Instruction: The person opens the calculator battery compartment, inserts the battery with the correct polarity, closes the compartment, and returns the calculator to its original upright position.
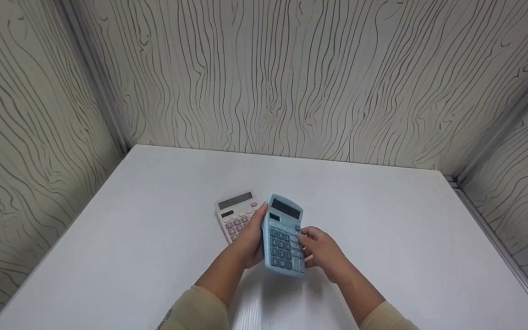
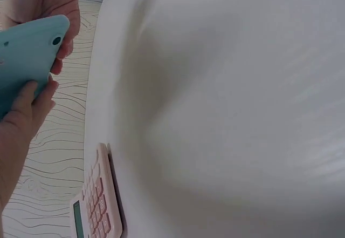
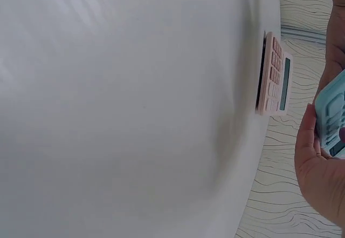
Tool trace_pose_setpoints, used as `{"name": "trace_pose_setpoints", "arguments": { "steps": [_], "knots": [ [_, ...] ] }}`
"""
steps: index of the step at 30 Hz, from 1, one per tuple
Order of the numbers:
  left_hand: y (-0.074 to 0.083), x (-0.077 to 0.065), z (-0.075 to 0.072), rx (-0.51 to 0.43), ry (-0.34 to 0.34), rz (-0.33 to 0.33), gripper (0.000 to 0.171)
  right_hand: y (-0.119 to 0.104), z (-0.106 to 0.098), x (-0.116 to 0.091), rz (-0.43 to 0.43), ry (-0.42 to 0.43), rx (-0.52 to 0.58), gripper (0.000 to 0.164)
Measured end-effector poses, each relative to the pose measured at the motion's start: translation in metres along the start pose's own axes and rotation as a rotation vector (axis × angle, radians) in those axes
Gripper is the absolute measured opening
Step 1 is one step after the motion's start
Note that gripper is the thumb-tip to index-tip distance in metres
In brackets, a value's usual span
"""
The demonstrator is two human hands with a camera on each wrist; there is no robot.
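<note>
A light blue calculator (image 1: 283, 238) is held up above the table, its keys and dark display facing the head camera. Along its left edge my left hand (image 1: 251, 236) grips it, thumb on the side and fingers behind. At the right edge my right hand (image 1: 321, 250) holds it, fingers curled near the right-hand keys. The left wrist view shows the blue calculator's back (image 2: 27, 54) with fingers lying against it. A pink calculator (image 1: 234, 214) lies face up on the table, left of the blue one and partly hidden by my left hand.
The white table (image 1: 131, 238) reaches back to a wood-grain patterned wall (image 1: 264, 82). Similar panels stand at the left and right, with grey metal strips (image 1: 103, 91) at the corners. Shadows of the hands fall on the tabletop.
</note>
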State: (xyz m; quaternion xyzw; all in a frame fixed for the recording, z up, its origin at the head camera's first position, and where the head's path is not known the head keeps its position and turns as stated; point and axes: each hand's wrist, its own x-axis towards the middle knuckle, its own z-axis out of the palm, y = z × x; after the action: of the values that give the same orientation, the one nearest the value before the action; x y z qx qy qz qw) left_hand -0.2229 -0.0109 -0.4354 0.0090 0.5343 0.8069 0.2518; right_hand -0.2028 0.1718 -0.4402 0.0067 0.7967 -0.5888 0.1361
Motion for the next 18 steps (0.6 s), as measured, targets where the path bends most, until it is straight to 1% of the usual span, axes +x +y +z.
{"name": "trace_pose_setpoints", "arguments": {
  "steps": [2,4,8,11,14,18],
  "knots": [
    [0.0,0.0,0.0,-0.008,0.007,0.015,0.087,-0.001,-0.001,0.001,0.015,0.045,0.019,0.027],
    [0.001,0.001,0.0,-0.016,0.019,0.03,0.085,-0.001,-0.003,0.002,0.023,0.083,0.044,0.025],
    [0.002,0.002,0.003,-0.033,0.046,0.061,0.081,-0.004,-0.004,0.004,0.027,0.145,0.102,0.025],
    [0.003,0.004,0.005,-0.036,0.067,0.076,0.079,-0.005,-0.005,0.005,0.016,0.188,0.123,0.025],
    [0.003,0.007,0.008,-0.045,0.094,0.073,0.077,-0.004,-0.007,0.006,0.01,0.23,0.141,0.026],
    [0.003,0.009,0.011,-0.057,0.109,0.066,0.071,-0.003,-0.011,0.008,0.004,0.292,0.137,0.028]
  ]
}}
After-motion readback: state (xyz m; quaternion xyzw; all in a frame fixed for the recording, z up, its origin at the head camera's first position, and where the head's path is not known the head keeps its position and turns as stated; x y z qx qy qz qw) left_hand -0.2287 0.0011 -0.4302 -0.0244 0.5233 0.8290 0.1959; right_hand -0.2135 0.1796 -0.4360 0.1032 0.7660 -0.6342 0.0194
